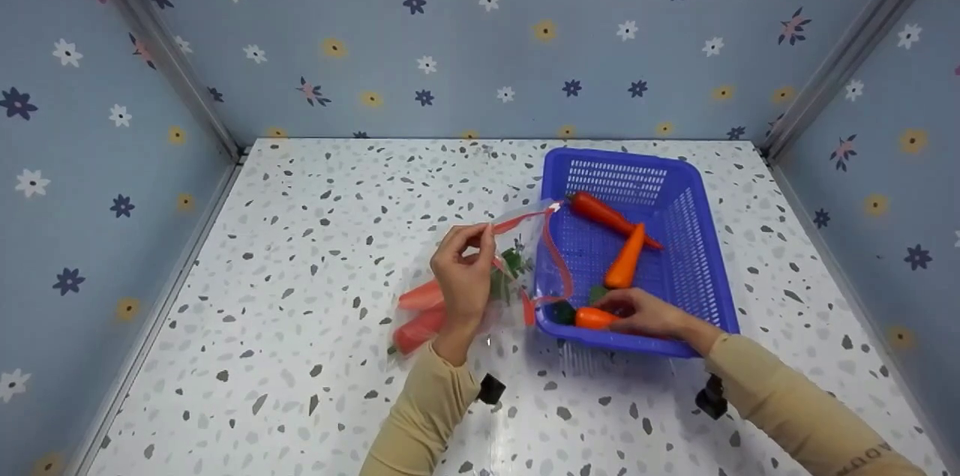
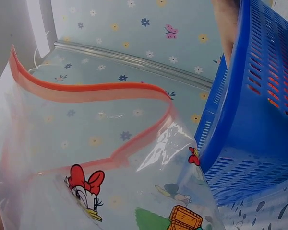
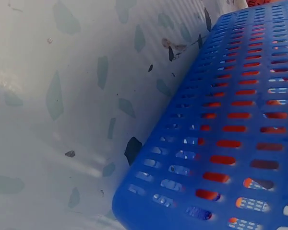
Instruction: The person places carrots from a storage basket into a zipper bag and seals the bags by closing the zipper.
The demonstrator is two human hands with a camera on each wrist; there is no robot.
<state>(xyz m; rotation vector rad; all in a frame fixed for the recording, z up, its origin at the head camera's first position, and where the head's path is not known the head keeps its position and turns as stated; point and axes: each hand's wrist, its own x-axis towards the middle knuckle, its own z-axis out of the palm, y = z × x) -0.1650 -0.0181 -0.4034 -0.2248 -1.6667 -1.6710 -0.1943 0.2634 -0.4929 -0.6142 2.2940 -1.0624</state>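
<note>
My left hand pinches the red-edged rim of a clear zip bag, whose mouth gapes toward the basket. Cartoon figures are printed on the bag. Orange-red carrots show through the plastic at its left end. Inside the blue basket, my right hand holds an orange carrot by the near wall, fingers curled over it. Further in lie a red carrot and another orange carrot, crossing near their tips. The basket wall hides the right hand in the right wrist view.
The speckled white table runs back to a flowered wall, with side walls left and right. The bag's mouth overlaps the basket's left rim in the head view. Dark wrist devices sit by both sleeves.
</note>
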